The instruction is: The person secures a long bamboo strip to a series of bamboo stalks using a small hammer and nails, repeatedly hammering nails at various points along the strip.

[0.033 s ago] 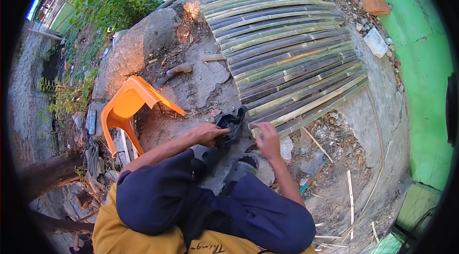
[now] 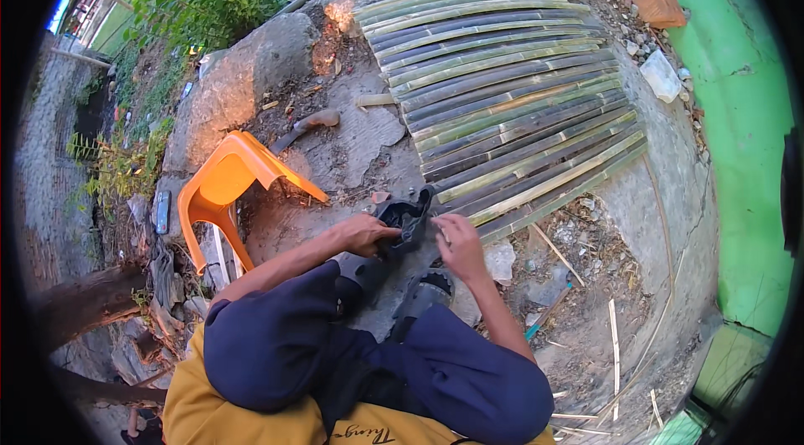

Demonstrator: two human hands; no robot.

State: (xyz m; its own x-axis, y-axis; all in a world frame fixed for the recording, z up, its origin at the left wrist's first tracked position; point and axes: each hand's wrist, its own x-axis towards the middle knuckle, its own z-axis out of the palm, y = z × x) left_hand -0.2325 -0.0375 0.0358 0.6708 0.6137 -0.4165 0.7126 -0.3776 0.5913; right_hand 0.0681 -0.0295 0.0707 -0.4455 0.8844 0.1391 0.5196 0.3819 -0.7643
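Note:
My left hand [image 2: 367, 234] is closed on the rim of a black, crumpled, pouch-like thing [image 2: 407, 226], held open-topped above my feet. Its contents do not show clearly. My right hand [image 2: 459, 242] is just right of the pouch, fingers bent and drawn together, tips close to its edge. Anything in those fingers is too small to make out. Beyond both hands lies a row of split bamboo strips [image 2: 511, 102], side by side on the ground, with dark and pale green faces.
An orange plastic stool [image 2: 226, 181] stands at the left. Past it lies a curved-handled blade tool [image 2: 306, 128]. Thin bamboo slivers [image 2: 615, 353] litter the ground at the right, beside a green wall [image 2: 737, 152]. A concrete ledge [image 2: 251, 68] runs behind.
My right hand has shifted slightly left, closer to the black pouch, its fingers lower. My left hand keeps its hold.

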